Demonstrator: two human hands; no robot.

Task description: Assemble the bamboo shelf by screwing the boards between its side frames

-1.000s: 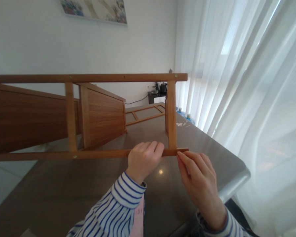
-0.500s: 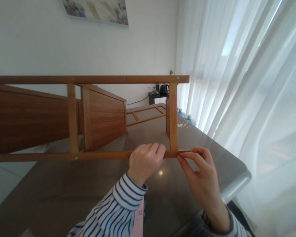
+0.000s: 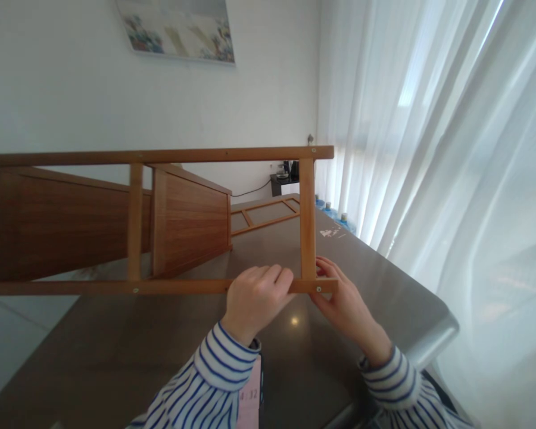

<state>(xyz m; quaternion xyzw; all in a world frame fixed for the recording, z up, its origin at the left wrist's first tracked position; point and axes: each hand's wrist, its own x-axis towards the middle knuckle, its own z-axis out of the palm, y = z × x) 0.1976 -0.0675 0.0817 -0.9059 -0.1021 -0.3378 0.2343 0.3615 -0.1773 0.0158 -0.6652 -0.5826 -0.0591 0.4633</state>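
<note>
A wooden shelf frame (image 3: pixel 161 156) lies on its side on a dark grey table (image 3: pixel 384 280), its rails and uprights facing me. My left hand (image 3: pixel 254 301) is closed around the lower rail (image 3: pixel 116 288), just left of the right-hand upright (image 3: pixel 307 214). At the rail's right end my right hand (image 3: pixel 343 301) grips the corner where the upright meets it, fingers behind the wood and thumb below. Both sleeves are white with blue stripes. Brown panels (image 3: pixel 192 220) of the shelf run away from me behind the frame.
White sheer curtains (image 3: pixel 451 149) cover the window on the right, close to the table's rounded corner. A picture (image 3: pixel 178 30) hangs on the white wall. A small dark stand with a kettle (image 3: pixel 288 176) is at the back. Blue-capped water bottles (image 3: pixel 335 217) stand on the floor by the curtain.
My right hand moved from pinching the rail's end tip to wrapping the corner by the upright. The frame shifted slightly left and lower in view. My left hand kept its grip.
</note>
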